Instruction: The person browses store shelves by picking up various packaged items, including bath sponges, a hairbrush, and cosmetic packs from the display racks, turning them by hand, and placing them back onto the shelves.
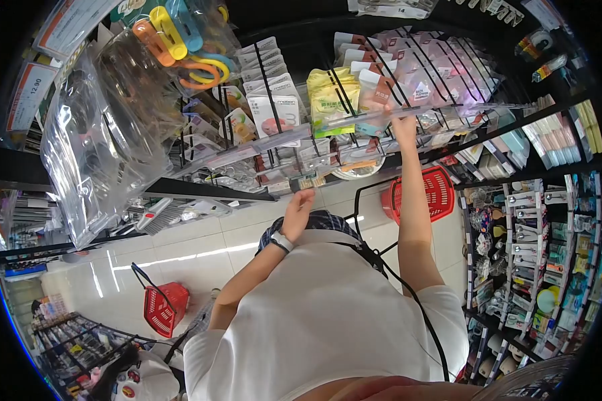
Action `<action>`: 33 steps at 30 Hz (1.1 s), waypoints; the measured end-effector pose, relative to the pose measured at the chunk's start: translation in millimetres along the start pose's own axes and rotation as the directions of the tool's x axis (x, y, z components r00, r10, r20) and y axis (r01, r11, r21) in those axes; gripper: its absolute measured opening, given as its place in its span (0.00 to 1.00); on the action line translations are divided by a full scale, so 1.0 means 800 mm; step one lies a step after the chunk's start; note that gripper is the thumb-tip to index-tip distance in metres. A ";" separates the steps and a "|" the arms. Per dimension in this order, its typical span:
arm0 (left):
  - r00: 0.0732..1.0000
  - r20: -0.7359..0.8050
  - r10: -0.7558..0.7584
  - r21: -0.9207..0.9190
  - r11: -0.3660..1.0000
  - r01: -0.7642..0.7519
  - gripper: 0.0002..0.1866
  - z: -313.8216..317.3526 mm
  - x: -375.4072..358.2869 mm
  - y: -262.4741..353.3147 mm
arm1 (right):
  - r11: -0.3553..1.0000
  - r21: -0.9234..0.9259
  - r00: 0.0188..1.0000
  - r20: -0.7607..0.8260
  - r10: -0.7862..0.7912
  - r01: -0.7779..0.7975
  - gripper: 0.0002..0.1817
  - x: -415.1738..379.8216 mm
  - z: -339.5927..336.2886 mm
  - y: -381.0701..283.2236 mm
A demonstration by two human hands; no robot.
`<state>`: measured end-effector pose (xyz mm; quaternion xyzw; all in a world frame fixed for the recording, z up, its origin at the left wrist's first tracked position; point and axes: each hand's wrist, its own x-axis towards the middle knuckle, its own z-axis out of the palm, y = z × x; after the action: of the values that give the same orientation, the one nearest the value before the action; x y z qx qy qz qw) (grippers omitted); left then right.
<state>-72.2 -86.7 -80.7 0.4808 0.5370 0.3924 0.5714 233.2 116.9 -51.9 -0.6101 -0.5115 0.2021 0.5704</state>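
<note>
My right hand (402, 125) reaches up to the shelf edge, at the lower end of a hanging pack with a pinkish label (376, 93); its fingertips are partly hidden, and whether they grip the pack is unclear. Just left of that pack hang yellow-green packets (331, 100), and pink packets (415, 67) hang to the right. My left hand (299, 208) is held low in front of my body, below the shelf, with its fingers loosely bent; I cannot make out anything in it. A watch sits on the left wrist.
A red basket (437, 194) is beyond my right arm, another red basket (166, 309) stands on the floor at left. Large clear plastic bags (87, 160) hang at upper left. Racks of goods (535, 247) line the right. A person in a white cap (147, 381) is at lower left.
</note>
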 end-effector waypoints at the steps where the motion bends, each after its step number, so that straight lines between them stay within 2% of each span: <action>1: 1.000 0.002 -0.001 -0.001 1.000 0.001 0.14 0.001 0.000 0.000 | 0.998 0.019 0.996 -0.066 -0.056 0.057 0.22 -0.002 0.002 -0.004; 4: 1.000 0.007 -0.008 -0.010 1.000 0.008 0.14 0.005 0.001 0.002 | 0.998 -0.039 0.998 -0.050 0.042 -0.044 0.25 -0.004 -0.001 -0.005; 7: 1.000 0.020 -0.021 0.004 1.000 0.021 0.13 0.008 0.002 0.003 | 0.997 -0.024 0.996 0.054 0.069 -0.068 0.28 -0.001 -0.005 0.003; 10: 0.999 0.032 -0.004 0.001 1.000 0.004 0.13 0.011 0.004 0.002 | 0.990 -0.119 0.992 0.092 0.091 -0.080 0.28 0.000 -0.008 0.008; 13: 1.000 0.024 -0.014 0.004 1.000 0.014 0.13 0.012 0.004 0.003 | 0.999 0.031 0.998 -0.055 -0.008 0.010 0.25 -0.005 0.002 0.013; 16: 0.999 0.029 -0.027 -0.024 0.999 0.028 0.13 0.011 0.006 -0.002 | 0.999 -0.008 0.987 -0.156 -0.041 0.041 0.24 -0.013 0.001 -0.025; 19: 0.999 0.018 -0.036 -0.011 0.999 0.037 0.13 0.011 0.005 -0.001 | 0.993 -0.121 0.995 -0.102 -0.002 -0.010 0.24 -0.011 0.007 -0.007; 22: 0.999 0.005 -0.033 -0.010 0.999 0.033 0.13 0.011 0.006 0.001 | 0.997 0.014 0.992 0.105 0.071 -0.073 0.23 -0.006 0.004 -0.016; 25: 1.000 0.003 -0.028 -0.023 0.999 0.028 0.13 0.010 0.006 0.000 | 1.000 -0.001 0.997 0.079 -0.017 0.017 0.22 0.002 0.010 -0.012; 28: 1.000 0.003 -0.030 -0.041 0.999 0.030 0.13 0.009 0.007 -0.004 | 0.999 0.043 0.992 0.124 -0.016 0.010 0.23 0.008 0.012 -0.009; 33: 0.998 0.007 -0.068 -0.024 0.997 0.068 0.13 0.007 0.009 -0.005 | 0.998 0.026 0.997 0.054 0.056 -0.057 0.28 0.019 0.019 0.032</action>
<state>-66.1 -81.2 -86.2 0.4566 0.5467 0.3776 0.5917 236.7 141.8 -73.7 -0.6108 -0.5063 0.2413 0.5590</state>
